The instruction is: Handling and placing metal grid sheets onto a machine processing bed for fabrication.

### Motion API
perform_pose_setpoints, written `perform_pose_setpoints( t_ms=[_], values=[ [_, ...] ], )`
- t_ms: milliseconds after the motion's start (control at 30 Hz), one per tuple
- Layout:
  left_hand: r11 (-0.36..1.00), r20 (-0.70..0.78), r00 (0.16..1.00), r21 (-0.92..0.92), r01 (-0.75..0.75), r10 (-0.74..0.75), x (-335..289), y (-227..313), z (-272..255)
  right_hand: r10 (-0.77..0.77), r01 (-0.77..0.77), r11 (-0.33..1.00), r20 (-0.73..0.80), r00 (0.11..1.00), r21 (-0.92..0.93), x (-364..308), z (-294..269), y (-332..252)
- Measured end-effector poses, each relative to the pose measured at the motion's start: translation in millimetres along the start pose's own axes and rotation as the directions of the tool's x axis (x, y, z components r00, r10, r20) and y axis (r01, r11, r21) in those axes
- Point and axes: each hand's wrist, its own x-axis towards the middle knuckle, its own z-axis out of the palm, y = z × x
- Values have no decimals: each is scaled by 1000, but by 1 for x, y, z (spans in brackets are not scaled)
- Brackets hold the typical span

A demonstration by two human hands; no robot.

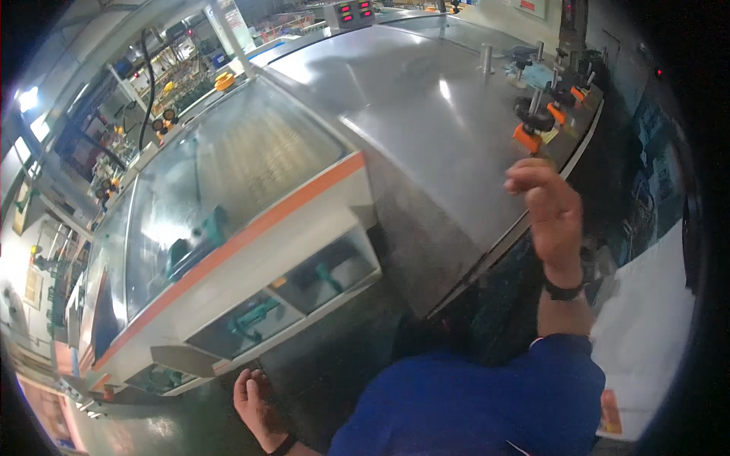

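Observation:
My right hand (549, 211) is raised over the near right edge of the grey metal table (426, 106). Its fingers are loosely bent, with nothing seen in them. Just beyond the fingertips stands an orange clamp block (526, 140) with a black knob (534, 114) and an upright metal rod; I cannot tell whether the hand touches it. Low at the left, my left hand (258, 409) hangs with half-curled fingers slightly apart and holds nothing visible. It is nearest to the lower edge of a white machine housing (308, 220) with an orange stripe.
Clear glass-like covers (236, 144) top the machine at left, with green parts showing beneath. A red-lit display box (346, 14) stands at the back. More knobs and orange blocks (559, 114) line the table's right edge. White sheet material (646, 327) lies at right.

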Motion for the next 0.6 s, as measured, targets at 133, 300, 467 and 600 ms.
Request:
perform_pose_setpoints(
  t_ms=[133,300,467,600],
  values=[
    [999,-197,980,36,4,3,19,29,-137,-65,57,997,218,974,44,-16,128,-55],
    [997,-229,971,36,-61,68,42,64,-275,-114,94,993,433,894,67,-8,267,-116],
    [988,-239,959,48,-144,151,87,113,-325,-306,247,951,464,831,185,-13,384,-142],
    [962,-237,948,221,-158,210,136,139,-379,-340,221,932,481,808,287,-13,480,-155]
  ],
)
